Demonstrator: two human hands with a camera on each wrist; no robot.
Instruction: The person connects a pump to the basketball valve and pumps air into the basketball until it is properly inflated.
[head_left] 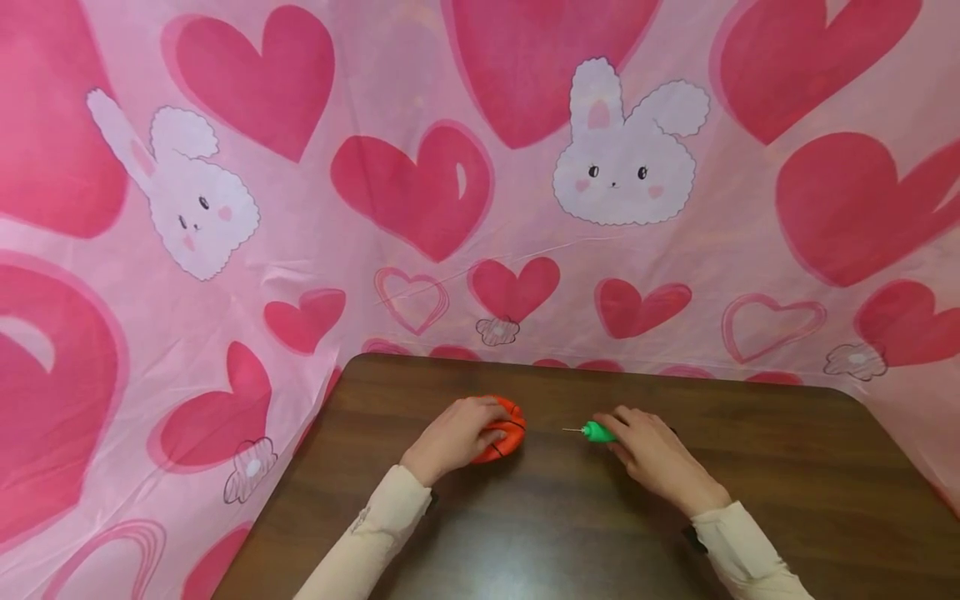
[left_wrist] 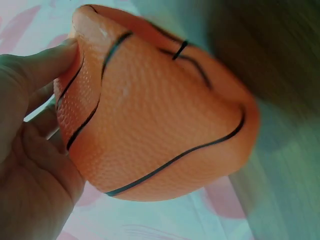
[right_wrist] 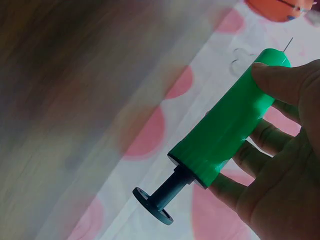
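A deflated orange ball with black lines, like a small basketball [left_wrist: 165, 115], is gripped at its edge by my left hand [head_left: 456, 435]. Its wall is dented and folded in, as the left wrist view shows. My right hand [head_left: 654, 450] holds a green hand pump [right_wrist: 235, 115] by its barrel, thumb on one side and fingers on the other. A thin metal needle [head_left: 573, 430] sticks out of the pump's tip and points left toward the ball, with a gap between. At the pump's other end is a black plunger handle [right_wrist: 152, 206].
Both hands are above a dark brown wooden table [head_left: 525, 533] with rounded far corners. Behind and to the left hangs a pink cloth [head_left: 525, 233] printed with hearts and white rabbits, close against the table's far edge.
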